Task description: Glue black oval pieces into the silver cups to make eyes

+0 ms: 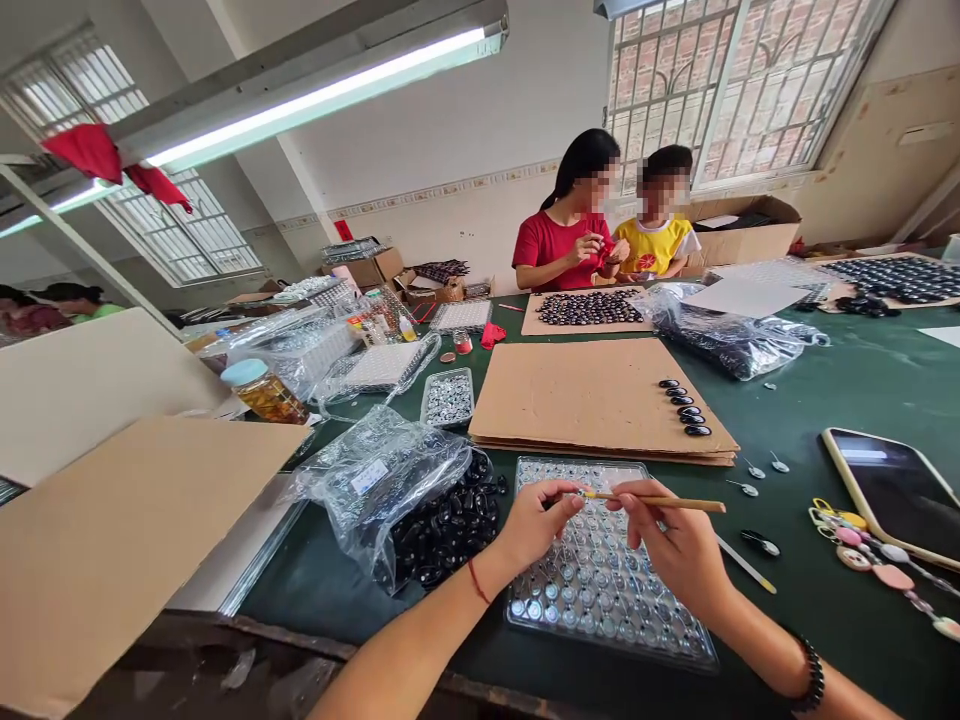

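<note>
My left hand (pixel 534 522) is closed in a pinch on a tiny piece I cannot make out, held just above a clear tray (pixel 679 640) of small silver settings. My right hand (pixel 675 545) grips a thin wooden stick (pixel 660 502) whose tip meets the pinched piece. A clear bag (pixel 390 480) spilling black oval stones (pixel 450 530) lies to the left of the tray. Behind the tray is a cardboard sheet (pixel 585 395) with several finished black ovals (pixel 686 408) in a row.
A phone (pixel 896 490) and a beaded chain (pixel 877 560) lie at the right, loose settings (pixel 757 472) on the green cloth. Two people sit across the table by another cardboard sheet of stones (pixel 589 308). Large cardboard (pixel 112 540), a jar (pixel 262 390) and bags crowd the left.
</note>
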A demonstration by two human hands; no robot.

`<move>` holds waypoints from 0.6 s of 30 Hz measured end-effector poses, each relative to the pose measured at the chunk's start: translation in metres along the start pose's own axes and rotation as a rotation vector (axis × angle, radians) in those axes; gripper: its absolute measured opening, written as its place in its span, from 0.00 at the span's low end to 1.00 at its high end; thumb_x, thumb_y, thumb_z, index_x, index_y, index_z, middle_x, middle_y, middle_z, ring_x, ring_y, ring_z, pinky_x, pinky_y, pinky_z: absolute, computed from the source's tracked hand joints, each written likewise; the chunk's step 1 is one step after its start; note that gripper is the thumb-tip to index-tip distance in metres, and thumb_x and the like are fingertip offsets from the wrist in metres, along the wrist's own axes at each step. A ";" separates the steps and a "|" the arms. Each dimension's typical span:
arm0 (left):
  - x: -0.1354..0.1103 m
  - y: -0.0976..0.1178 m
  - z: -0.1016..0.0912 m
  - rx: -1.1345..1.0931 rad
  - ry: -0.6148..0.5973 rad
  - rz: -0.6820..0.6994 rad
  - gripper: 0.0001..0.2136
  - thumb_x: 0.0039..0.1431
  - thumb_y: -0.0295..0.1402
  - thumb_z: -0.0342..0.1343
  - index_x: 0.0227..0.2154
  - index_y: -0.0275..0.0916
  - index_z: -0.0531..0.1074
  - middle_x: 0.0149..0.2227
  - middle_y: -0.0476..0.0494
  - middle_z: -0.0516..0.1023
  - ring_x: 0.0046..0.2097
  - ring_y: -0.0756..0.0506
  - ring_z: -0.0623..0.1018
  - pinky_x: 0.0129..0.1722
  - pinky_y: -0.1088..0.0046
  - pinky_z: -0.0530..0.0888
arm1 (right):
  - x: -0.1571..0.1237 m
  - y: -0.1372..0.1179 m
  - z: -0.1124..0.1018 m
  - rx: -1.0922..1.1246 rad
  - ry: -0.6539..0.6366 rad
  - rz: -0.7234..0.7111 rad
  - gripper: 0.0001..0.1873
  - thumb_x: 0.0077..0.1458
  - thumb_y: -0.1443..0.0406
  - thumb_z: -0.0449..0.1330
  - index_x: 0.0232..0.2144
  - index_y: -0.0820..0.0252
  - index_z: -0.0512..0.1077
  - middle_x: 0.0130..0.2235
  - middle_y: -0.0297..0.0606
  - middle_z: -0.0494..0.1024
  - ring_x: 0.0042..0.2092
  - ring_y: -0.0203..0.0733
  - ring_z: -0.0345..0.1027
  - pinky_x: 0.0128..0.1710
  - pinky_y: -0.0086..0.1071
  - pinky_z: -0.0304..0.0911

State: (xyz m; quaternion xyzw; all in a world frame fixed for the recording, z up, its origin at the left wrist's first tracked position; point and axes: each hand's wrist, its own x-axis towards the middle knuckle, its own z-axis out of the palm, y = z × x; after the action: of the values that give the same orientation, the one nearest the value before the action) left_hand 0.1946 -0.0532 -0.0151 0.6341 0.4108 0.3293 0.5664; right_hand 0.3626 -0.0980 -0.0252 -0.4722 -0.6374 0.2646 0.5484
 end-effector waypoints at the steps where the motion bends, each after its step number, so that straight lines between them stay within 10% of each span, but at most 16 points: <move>1: 0.000 0.001 0.000 0.011 0.011 -0.001 0.17 0.51 0.41 0.53 0.36 0.32 0.73 0.18 0.53 0.60 0.19 0.55 0.59 0.18 0.79 0.57 | 0.000 -0.001 -0.001 0.015 0.013 0.006 0.12 0.61 0.58 0.48 0.33 0.59 0.66 0.28 0.37 0.71 0.19 0.34 0.61 0.18 0.28 0.59; 5: 0.006 0.006 -0.015 0.090 0.080 0.048 0.17 0.49 0.42 0.54 0.35 0.33 0.72 0.18 0.54 0.61 0.19 0.55 0.61 0.19 0.80 0.59 | 0.005 -0.004 -0.007 0.096 0.136 0.036 0.12 0.60 0.57 0.49 0.33 0.60 0.64 0.28 0.37 0.71 0.18 0.34 0.61 0.18 0.27 0.59; 13: 0.051 0.035 -0.120 0.305 0.616 0.137 0.21 0.46 0.45 0.54 0.39 0.33 0.69 0.14 0.55 0.62 0.19 0.51 0.64 0.21 0.77 0.60 | 0.012 -0.002 -0.012 0.165 0.192 0.005 0.13 0.60 0.57 0.49 0.33 0.62 0.64 0.29 0.38 0.71 0.17 0.32 0.59 0.16 0.26 0.57; 18: 0.041 0.023 -0.079 0.302 0.542 0.139 0.17 0.47 0.47 0.52 0.30 0.36 0.71 0.15 0.54 0.63 0.18 0.52 0.65 0.20 0.78 0.61 | 0.011 -0.004 -0.013 0.182 0.190 -0.001 0.12 0.61 0.58 0.49 0.33 0.62 0.64 0.29 0.38 0.71 0.17 0.32 0.59 0.16 0.25 0.56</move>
State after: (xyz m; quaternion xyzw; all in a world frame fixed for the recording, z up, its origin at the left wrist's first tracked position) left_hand 0.1464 0.0181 0.0166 0.6267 0.5466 0.4596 0.3120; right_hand 0.3749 -0.0917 -0.0136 -0.4430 -0.5563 0.2752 0.6469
